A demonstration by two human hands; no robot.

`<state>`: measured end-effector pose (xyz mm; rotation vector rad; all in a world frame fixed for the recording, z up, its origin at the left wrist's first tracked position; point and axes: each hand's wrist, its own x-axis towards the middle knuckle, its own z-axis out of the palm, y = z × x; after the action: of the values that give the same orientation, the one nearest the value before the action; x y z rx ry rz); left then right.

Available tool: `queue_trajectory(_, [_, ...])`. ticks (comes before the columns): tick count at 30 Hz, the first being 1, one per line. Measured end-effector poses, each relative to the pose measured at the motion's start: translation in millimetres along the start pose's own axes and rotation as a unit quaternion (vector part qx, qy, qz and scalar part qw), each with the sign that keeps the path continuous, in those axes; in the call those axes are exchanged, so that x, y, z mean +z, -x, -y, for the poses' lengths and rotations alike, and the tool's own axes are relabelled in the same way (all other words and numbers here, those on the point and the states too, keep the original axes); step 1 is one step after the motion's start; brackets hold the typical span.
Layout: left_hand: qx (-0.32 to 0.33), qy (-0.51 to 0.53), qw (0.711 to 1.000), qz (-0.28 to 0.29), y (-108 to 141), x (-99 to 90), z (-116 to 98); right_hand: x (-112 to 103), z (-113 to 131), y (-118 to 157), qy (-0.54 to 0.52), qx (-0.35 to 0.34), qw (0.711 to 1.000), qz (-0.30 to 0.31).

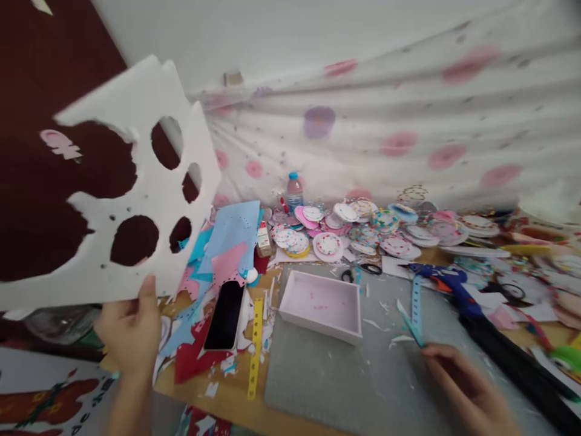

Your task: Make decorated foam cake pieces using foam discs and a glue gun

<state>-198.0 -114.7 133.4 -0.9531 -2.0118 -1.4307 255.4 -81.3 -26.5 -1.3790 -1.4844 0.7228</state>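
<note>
A large white sheet (149, 188) with several round holes cut in it is raised at the left, pinched at its lower edge by my left hand (131, 333). Over the grey cutting mat (318, 381), my right hand (463, 381) holds a slim teal craft knife (411, 324) by its lower end, its tip pointing up and left. A shallow, open pale pink box (320, 306) sits on the mat between my hands. Beside the knife lies a light blue ruler (416, 309).
Decorated paper discs (327, 245) are heaped along the back, near a water bottle (294, 191). A phone (225, 316), yellow ruler (256, 348) and coloured scraps lie left of the mat. A blue glue gun (447, 281) and scissors (511, 293) lie right.
</note>
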Motion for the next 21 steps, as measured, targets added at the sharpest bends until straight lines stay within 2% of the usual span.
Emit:
queue_trajectory(3, [0.052, -0.106, 0.993, -0.014, -22.7, 17.3, 36.3, -1.9, -14.7, 8.4, 0.018, 0.027, 0.999, 0.005])
queue_trajectory(6, [0.067, -0.188, 0.978, 0.06, -31.8, 44.7, 67.5, -3.1, -25.1, 13.0, 0.018, 0.049, 0.999, 0.001])
queue_trajectory(10, [0.098, -0.181, 0.97, 0.128, -34.7, 75.4, 91.9, -4.9, -27.7, 13.4, 0.024, 0.061, 0.998, -0.003])
queue_trajectory(13, [0.127, -0.161, 0.963, 0.174, -38.1, 83.9, 101.3, -4.1, -21.7, 11.5, 0.032, 0.043, 0.999, 0.01])
queue_trajectory(15, [0.109, -0.151, 0.964, 0.19, -41.5, 82.8, 107.3, -2.7, -18.7, 10.4, 0.03, 0.022, 0.999, 0.017])
queue_trajectory(19, [-0.01, -0.174, 0.966, 0.189, -43.5, 73.8, 119.1, -0.8, -21.9, 10.3, 0.03, -0.006, 0.999, 0.029])
queue_trajectory(21, [-0.042, -0.188, 0.96, 0.203, -40.1, 70.5, 122.9, -0.7, -24.7, 10.8, 0.034, -0.018, 0.999, 0.033])
